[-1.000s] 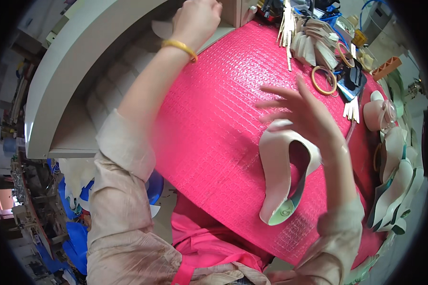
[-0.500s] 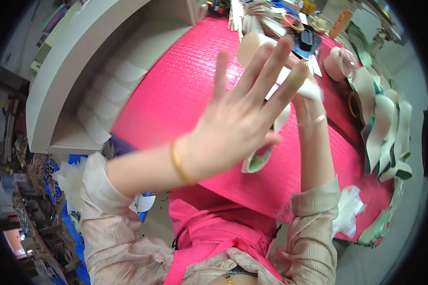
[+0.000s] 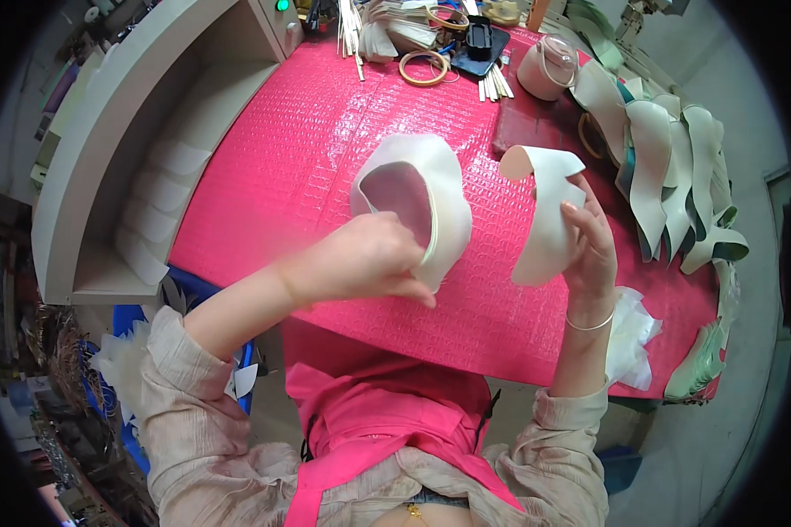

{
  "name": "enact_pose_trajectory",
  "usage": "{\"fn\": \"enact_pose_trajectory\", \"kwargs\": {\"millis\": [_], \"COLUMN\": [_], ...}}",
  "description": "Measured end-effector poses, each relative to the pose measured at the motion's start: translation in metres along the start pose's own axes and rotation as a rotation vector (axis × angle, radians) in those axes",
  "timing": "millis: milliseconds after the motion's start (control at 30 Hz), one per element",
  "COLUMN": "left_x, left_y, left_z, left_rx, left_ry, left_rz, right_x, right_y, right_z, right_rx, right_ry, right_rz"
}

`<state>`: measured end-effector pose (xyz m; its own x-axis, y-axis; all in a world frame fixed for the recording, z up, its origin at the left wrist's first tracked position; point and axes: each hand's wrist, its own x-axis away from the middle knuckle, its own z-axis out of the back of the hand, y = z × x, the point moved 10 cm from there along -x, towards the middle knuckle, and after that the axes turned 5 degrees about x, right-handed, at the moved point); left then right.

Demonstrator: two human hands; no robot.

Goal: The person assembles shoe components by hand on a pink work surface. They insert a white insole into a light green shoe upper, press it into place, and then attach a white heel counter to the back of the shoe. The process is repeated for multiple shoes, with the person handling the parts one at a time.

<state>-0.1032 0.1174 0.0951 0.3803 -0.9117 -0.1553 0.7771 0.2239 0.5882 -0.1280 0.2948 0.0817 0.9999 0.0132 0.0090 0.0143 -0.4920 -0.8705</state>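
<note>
Over the pink bench (image 3: 299, 167), both hands are at work near the middle, each at a pale, curved piece of sheet material. On the right side, the right hand (image 3: 591, 230) has its grip closed on a white curved strip (image 3: 549, 224), the thumb laid across the face and some of the fingers out of sight behind it. The strip stands roughly upright in the hand, its upper end curling toward the left. Near the middle is a cream loop (image 3: 449, 193), pink showing through its opening. The left hand (image 3: 369, 255) is at the near side of this loop, fingers curled in and thumb pointing right; the fingertips are hidden, so I cannot tell whether its grip has hold of the edge. The two pieces are apart, with bench surface between them.

Along the right side lie more curved pieces (image 3: 650, 149), pale with green showing on some. Toward the far edge are a lidded pale pot (image 3: 547, 72), a tan ring (image 3: 424, 83) and a small fan of white strips (image 3: 495, 85). At the left, an open-fronted grey cabinet (image 3: 88, 167) holds a row of pale rounded sheets (image 3: 154, 198).
</note>
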Motion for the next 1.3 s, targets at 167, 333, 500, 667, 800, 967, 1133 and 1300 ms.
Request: {"fn": "enact_pose_trajectory", "kwargs": {"millis": [167, 333, 500, 667, 800, 967, 1133, 1300], "left_x": [0.002, 0.008, 0.003, 0.006, 0.007, 0.006, 0.005, 0.002], "left_y": [-0.011, -0.012, 0.002, 0.005, 0.005, 0.013, 0.02, 0.019], "left_z": [0.027, 0.047, 0.052, 0.056, 0.056, 0.059, 0.058, 0.061], "left_rx": [0.615, 0.975, 1.198, 1.258, 1.274, 1.325, 1.255, 1.188], "left_ry": [0.072, 0.586, 0.69, 0.794, 0.762, 0.734, 0.636, 0.651], "left_rz": [0.353, 0.275, 0.192, 0.242, 0.221, 0.15, 0.14, 0.157], "right_x": [-0.002, 0.003, 0.024, 0.031, 0.033, 0.032, 0.029, 0.025], "right_y": [0.013, -0.01, -0.025, -0.019, -0.02, -0.02, -0.018, -0.022], "right_z": [0.012, -0.015, -0.085, -0.109, -0.108, -0.109, -0.109, -0.11], "right_rx": [-0.002, -0.002, 0.161, 0.229, 0.24, 0.248, 0.194, 0.212], "right_ry": [0.055, 0.035, -0.006, -0.013, 0.01, -0.008, 0.009, -0.022], "right_rz": [-0.017, 0.222, 0.528, 0.592, 0.598, 0.585, 0.544, 0.556]}}
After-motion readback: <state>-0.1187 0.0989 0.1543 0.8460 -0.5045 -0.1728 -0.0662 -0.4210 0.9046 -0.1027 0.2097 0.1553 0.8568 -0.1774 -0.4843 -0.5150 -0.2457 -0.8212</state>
